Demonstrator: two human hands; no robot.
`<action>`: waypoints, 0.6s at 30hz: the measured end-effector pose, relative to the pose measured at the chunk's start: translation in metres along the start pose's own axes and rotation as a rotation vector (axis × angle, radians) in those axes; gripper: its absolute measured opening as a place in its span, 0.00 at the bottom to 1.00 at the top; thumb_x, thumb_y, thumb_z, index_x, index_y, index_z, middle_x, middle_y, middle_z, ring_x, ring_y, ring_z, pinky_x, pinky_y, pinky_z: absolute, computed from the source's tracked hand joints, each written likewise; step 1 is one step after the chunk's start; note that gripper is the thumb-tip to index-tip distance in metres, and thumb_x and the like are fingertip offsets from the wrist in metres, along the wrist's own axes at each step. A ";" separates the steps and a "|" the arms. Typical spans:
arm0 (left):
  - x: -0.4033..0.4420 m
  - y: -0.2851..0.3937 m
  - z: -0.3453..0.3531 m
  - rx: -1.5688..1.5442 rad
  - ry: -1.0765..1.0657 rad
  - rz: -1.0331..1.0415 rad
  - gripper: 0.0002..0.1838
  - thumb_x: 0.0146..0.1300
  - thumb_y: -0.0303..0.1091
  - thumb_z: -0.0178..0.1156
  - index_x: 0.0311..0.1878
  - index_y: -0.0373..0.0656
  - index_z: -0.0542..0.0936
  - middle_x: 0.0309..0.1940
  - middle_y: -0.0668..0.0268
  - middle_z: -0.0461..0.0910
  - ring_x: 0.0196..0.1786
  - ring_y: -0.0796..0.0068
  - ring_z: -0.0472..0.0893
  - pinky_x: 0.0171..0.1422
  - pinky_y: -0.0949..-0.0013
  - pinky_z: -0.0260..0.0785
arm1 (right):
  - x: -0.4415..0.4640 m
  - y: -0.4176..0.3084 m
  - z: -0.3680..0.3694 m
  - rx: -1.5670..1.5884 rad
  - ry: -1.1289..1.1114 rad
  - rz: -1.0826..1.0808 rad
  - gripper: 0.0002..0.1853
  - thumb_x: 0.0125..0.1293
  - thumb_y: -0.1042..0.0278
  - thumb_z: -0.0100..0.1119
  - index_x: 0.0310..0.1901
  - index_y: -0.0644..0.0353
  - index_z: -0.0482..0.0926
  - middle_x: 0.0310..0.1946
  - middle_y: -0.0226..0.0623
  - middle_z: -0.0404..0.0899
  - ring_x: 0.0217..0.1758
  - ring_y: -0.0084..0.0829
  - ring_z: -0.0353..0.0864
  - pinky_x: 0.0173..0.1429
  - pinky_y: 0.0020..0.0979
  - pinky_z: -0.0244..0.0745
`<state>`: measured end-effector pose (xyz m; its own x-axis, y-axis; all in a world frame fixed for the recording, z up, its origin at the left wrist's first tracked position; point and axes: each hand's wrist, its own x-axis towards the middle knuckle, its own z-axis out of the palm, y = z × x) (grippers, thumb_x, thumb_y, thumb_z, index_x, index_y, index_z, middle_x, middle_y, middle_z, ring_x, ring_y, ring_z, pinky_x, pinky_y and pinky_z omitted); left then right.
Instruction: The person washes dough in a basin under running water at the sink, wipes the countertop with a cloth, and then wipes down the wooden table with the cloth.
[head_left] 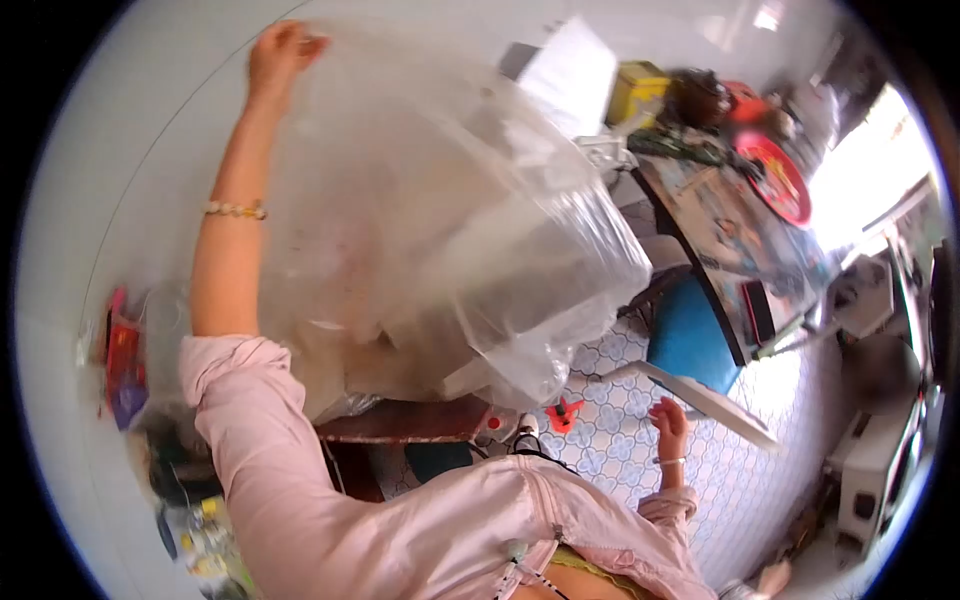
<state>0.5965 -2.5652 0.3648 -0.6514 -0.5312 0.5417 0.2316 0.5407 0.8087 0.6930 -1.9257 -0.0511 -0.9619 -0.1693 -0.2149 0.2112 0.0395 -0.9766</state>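
My left hand (287, 50) is raised at the upper left, its fingers closed on the edge of a large clear plastic sheet (420, 170). The sheet spreads down and to the right in folds, draped over a pale boxy shape that I cannot make out clearly through it. Low on the right, my right hand (670, 425) is in the air with its fingers loosely bent and apart, nothing visible in them. Close beside it is the end of a flat white panel (715, 408); I see no contact between them.
A blue stool seat (693, 335) stands by a table (715, 225) that bears a red tray (775, 180), a yellow tin (637, 93) and a dark phone (758, 312). A red object (563, 414) lies on the patterned tile floor (610, 450). A white appliance (862, 470) stands at the right.
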 end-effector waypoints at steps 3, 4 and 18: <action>0.054 -0.023 0.004 -0.059 0.077 0.219 0.14 0.59 0.32 0.50 0.43 0.30 0.69 0.39 0.58 0.75 0.43 0.71 0.77 0.48 0.73 0.69 | -0.012 0.006 0.014 -0.001 -0.020 0.016 0.14 0.60 0.78 0.46 0.48 0.61 0.70 0.36 0.32 0.75 0.38 0.23 0.75 0.37 0.21 0.68; 0.068 -0.035 0.012 -0.055 0.112 0.198 0.13 0.59 0.32 0.50 0.41 0.30 0.70 0.38 0.58 0.75 0.42 0.71 0.77 0.48 0.74 0.69 | -0.016 0.013 0.014 -0.063 -0.021 0.061 0.14 0.59 0.79 0.46 0.48 0.61 0.70 0.36 0.32 0.74 0.38 0.23 0.75 0.38 0.21 0.68; 0.084 -0.242 0.144 -0.040 -0.299 -0.576 0.15 0.57 0.44 0.51 0.37 0.41 0.77 0.35 0.64 0.77 0.40 0.75 0.75 0.43 0.72 0.64 | -0.079 0.042 0.005 -0.045 0.148 0.291 0.17 0.54 0.83 0.41 0.47 0.65 0.70 0.32 0.34 0.75 0.37 0.24 0.75 0.42 0.23 0.69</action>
<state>0.3814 -2.6467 0.1819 -0.8509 -0.5214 -0.0642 -0.1925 0.1958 0.9616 0.7788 -1.9153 -0.0753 -0.8776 0.0006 -0.4794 0.4766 0.1087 -0.8724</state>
